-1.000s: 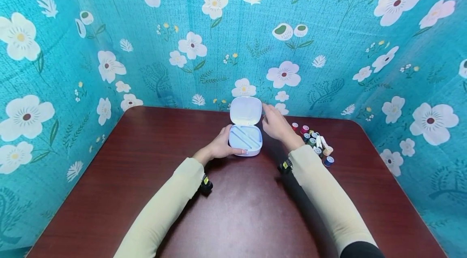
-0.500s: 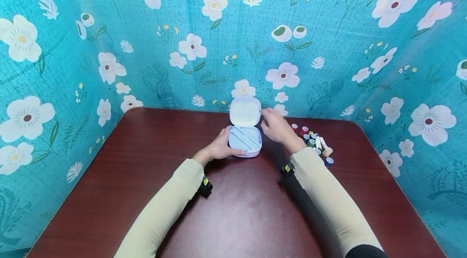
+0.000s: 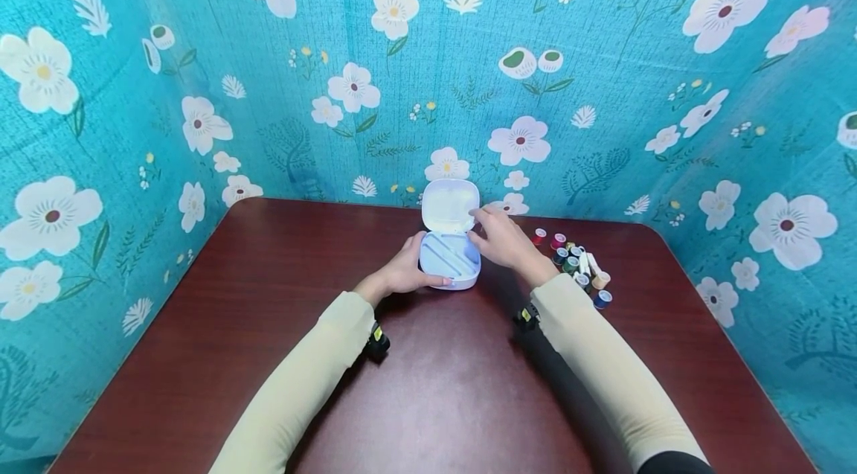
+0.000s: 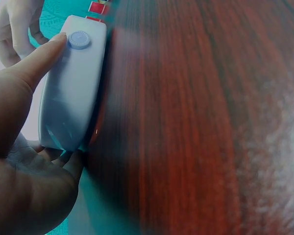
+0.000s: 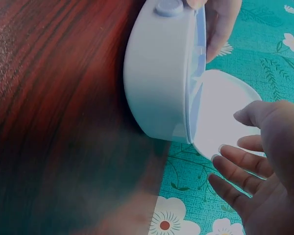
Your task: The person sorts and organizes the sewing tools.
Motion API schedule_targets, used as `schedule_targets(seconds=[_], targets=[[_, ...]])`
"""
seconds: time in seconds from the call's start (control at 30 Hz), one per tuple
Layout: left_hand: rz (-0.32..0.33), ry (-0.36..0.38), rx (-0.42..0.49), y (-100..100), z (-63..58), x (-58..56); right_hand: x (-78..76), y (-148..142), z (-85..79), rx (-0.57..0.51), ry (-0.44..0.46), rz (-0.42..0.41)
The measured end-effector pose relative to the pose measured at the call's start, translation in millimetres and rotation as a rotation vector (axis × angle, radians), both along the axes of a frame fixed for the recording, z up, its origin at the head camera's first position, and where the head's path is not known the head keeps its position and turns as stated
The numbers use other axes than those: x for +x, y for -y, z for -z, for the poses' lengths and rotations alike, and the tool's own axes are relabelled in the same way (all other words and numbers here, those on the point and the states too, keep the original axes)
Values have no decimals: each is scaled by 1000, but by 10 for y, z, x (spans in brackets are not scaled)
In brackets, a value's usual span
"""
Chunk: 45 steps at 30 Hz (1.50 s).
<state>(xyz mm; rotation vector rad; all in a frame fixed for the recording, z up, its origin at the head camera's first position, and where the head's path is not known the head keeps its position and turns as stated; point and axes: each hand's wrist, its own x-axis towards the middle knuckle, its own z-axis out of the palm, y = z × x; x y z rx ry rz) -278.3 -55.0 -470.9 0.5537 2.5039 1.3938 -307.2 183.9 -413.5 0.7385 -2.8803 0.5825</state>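
Note:
A small white case with a pale lilac divided tray (image 3: 450, 254) stands at the table's far side, its lid (image 3: 447, 200) raised. My left hand (image 3: 404, 269) grips the case from the left, the thumb on its front wall beside a round button (image 4: 79, 40) and the fingers behind its side. My right hand (image 3: 507, 237) is at the case's right, near the lid's lower right edge. In the right wrist view its fingers (image 5: 237, 159) are spread and loosely bent before the lid's inside, holding nothing; whether they touch the lid I cannot tell.
To the right of the case lies a group of thread spools (image 3: 571, 264) in several colours, with some small white items among them. The dark red wooden table (image 3: 428, 385) ends at a turquoise flowered cloth (image 3: 375, 117) hanging behind and at both sides.
My right hand has moved left and slightly down, from the lid's right edge to the lid's lower right corner by the tray. The left hand and the case have stayed in place.

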Motion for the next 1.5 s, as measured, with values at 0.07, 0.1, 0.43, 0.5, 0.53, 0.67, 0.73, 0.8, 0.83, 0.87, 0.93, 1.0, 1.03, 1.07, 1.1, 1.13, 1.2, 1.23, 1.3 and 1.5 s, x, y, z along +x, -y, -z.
schedule_targets(seconds=[0.07, 0.1, 0.43, 0.5, 0.53, 0.67, 0.73, 0.8, 0.83, 0.87, 0.93, 1.0, 1.03, 1.07, 1.1, 1.13, 1.2, 1.23, 1.3, 1.5], targets=[[2, -4, 0, -1, -7, -3, -8, 11, 15, -21, 3, -20], [3, -5, -2, -1, -10, -4, -14, 17, 24, -30, 3, -32], [0, -7, -20, -6, 16, -17, -11, 91, 106, -89, 48, -114], [-2, -6, -20, -4, 18, -18, -8, 107, 124, -94, 51, -126], [-1, -4, -21, -4, 18, -17, -7, 115, 137, -96, 51, -131], [3, -5, -23, -1, 21, -9, -7, 148, 176, -99, 71, -142], [4, -6, -22, -1, 21, -7, 0, 165, 188, -93, 76, -141], [2, -4, -22, -2, 23, -5, 13, 179, 192, -94, 82, -140], [2, -3, -21, -2, 22, -6, 20, 188, 194, -92, 83, -142], [1, -1, -22, -2, 20, -4, 23, 197, 197, -89, 83, -144], [0, 3, -25, -1, 20, -5, 22, 211, 208, -82, 86, -151], [2, 2, -27, -2, 21, -8, 17, 228, 219, -72, 93, -159], [4, -2, -25, -2, 18, -9, 13, 235, 224, -64, 98, -159], [5, -2, -25, -3, 16, -9, 10, 243, 228, -58, 103, -157], [6, -2, -26, -2, 14, -11, 6, 248, 232, -54, 107, -157], [7, -2, -25, -2, 12, -11, 5, 254, 236, -50, 114, -156], [7, -1, -28, -1, 9, -11, 3, 268, 239, -40, 123, -157], [7, 1, -28, -1, 8, -12, 3, 273, 240, -37, 127, -159], [5, 7, -34, 1, 7, -12, 7, 282, 237, -37, 138, -164], [1, 13, -47, 3, 12, -11, 22, 305, 220, -33, 147, -168]])
